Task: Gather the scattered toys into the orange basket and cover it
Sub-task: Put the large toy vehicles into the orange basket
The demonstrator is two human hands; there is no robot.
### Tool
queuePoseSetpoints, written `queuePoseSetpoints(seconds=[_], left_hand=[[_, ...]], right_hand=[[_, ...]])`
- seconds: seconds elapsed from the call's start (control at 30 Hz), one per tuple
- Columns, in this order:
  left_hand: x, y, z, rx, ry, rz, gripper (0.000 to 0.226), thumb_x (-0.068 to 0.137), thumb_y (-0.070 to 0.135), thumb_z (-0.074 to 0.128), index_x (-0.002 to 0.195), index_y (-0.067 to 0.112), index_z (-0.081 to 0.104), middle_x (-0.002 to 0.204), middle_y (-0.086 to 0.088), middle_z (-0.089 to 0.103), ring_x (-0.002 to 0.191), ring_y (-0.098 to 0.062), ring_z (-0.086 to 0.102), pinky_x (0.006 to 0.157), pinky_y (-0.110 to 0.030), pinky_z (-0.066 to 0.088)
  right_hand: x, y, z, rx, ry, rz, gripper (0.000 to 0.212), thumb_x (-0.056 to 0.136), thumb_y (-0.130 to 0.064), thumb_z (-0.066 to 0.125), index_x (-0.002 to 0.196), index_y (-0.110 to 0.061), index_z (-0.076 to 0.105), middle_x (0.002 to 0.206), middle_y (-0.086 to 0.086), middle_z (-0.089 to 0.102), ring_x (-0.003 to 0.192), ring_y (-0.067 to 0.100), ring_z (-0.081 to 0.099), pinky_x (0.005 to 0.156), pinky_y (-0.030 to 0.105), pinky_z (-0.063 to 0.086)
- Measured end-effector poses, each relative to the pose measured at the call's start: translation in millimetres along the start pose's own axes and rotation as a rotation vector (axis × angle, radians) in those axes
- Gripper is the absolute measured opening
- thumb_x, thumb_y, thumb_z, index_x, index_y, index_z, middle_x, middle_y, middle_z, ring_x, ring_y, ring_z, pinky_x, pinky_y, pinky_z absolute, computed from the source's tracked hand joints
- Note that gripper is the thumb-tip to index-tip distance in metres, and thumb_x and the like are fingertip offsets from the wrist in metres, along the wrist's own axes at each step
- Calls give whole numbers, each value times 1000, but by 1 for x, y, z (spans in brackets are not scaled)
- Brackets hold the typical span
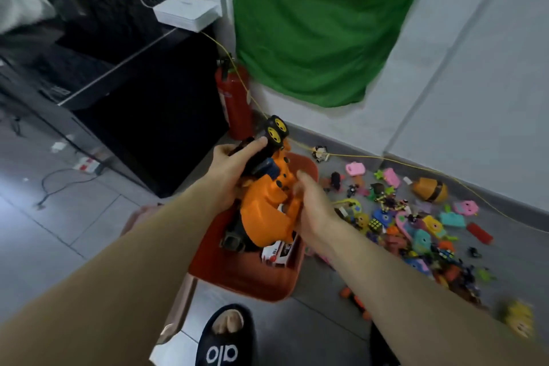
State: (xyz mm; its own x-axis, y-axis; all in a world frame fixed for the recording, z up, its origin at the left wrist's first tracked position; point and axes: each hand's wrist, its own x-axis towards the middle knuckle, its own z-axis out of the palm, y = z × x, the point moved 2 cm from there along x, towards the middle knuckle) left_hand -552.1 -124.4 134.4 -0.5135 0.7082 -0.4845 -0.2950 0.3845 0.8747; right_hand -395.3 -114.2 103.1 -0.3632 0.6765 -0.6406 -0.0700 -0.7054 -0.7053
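Both hands' fingers (pixel 300 180) behind toy truck (pixel 267 202)

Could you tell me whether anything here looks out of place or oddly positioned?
Yes: many small toys lie scattered on the floor right of the orange basket, and the big orange truck both hands hold stands on end, wheels up.

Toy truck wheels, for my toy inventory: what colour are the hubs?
Yellow hubs in black tyres on the toy truck wheels, clearest in the head view.
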Motion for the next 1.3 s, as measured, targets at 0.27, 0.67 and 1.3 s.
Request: queuePoseSetpoints(seconds=[0.27,0.67,1.3], left_hand=[[27,-22,-33,43,-74,34,29,83,29,76,98,22,52,95,-1,62,75,-17,62,51,-28,48],[52,-69,-50,305,-119,48,27,79,18,77,94,18,56,105,-8,66,93,-24,66,76,-37,56],[96,-114,-29,645,-225,78,34,87,28,68,114,28,48,102,2,59,91,-15,61,72,-25,46]], right_hand=[[19,55,20,-3,59,170,50,98,-60,36,108,-25,69,98,6,74,95,24,67,91,44,52],[68,81,4,-33,352,249,52,98,-57,31,110,-15,59,105,8,61,88,23,57,77,35,47],[113,63,3,-364,390,60,46,91,-58,38,123,-28,50,117,5,62,103,29,62,93,47,49]])
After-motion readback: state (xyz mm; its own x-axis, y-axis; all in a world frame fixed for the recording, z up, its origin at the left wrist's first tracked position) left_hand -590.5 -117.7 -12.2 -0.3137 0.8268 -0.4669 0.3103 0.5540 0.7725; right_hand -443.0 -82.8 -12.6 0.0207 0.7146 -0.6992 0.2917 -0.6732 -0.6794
